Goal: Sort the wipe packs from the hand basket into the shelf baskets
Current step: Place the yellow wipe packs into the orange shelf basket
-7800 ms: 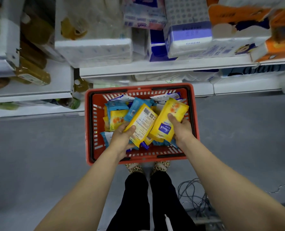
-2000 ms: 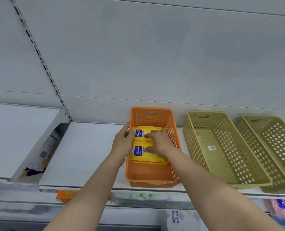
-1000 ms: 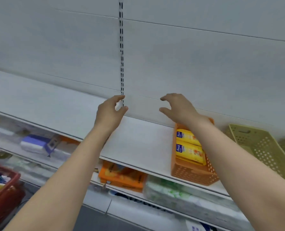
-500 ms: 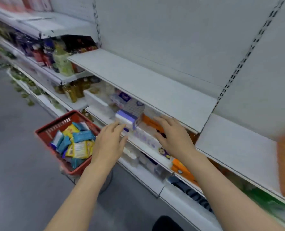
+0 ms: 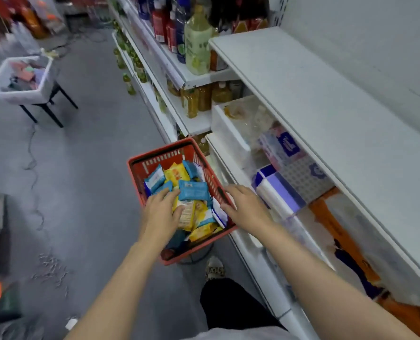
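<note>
The red hand basket [image 5: 135, 173] stands low beside the shelving, filled with several blue and yellow wipe packs. A blue pack [image 5: 193, 190] lies on top near the middle, with a yellow pack [image 5: 176, 173] behind it. My left hand [image 5: 160, 211] reaches into the basket, fingers extended and touching the packs near the blue one. My right hand [image 5: 245, 207] hovers over the basket's right rim, fingers spread and holding nothing. The shelf baskets are out of view.
White shelving [image 5: 314, 99] runs along the right with tissue packs [image 5: 285, 148] and drink bottles [image 5: 196, 42]. A white bin on a black stool [image 5: 19, 79] stands in the aisle at far left. A cable lies along the grey floor.
My view has swung down and left from the shelf to the hand basket. Both empty hands have dropped to the basket, the left one now in among the packs.
</note>
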Available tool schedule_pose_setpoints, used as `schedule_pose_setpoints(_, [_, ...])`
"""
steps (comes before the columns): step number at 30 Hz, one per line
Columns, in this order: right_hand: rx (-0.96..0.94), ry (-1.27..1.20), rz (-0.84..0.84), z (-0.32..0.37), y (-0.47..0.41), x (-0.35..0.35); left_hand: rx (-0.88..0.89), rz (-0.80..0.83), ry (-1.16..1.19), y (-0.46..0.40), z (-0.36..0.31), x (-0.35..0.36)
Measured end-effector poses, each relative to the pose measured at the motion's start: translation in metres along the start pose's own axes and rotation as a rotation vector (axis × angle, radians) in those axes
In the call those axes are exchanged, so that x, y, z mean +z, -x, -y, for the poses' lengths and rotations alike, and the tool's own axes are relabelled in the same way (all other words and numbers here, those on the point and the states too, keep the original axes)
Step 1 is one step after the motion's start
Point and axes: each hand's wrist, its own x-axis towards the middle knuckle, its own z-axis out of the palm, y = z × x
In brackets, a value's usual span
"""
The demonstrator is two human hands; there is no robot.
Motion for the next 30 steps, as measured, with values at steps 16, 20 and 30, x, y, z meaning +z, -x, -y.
schedule_pose_setpoints(16, [0.268, -0.111, 0.304, -0.006, -0.203, 0.169, -0.305, 0.348, 0.176, -0.122, 0.117, 0.094])
schedule_pose_setpoints(20, [0.653, -0.296, -0.039, 0.005, -0.176, 0.200, -0.314, 0.473, 0.250, -0.134, 0.127, 0.107])
schedule_pose_setpoints(30, [1.006, -1.069, 0.276, 0.015, -0.164, 0.230, -0.359, 0.620, 0.367, -0.144, 0.133, 0.111])
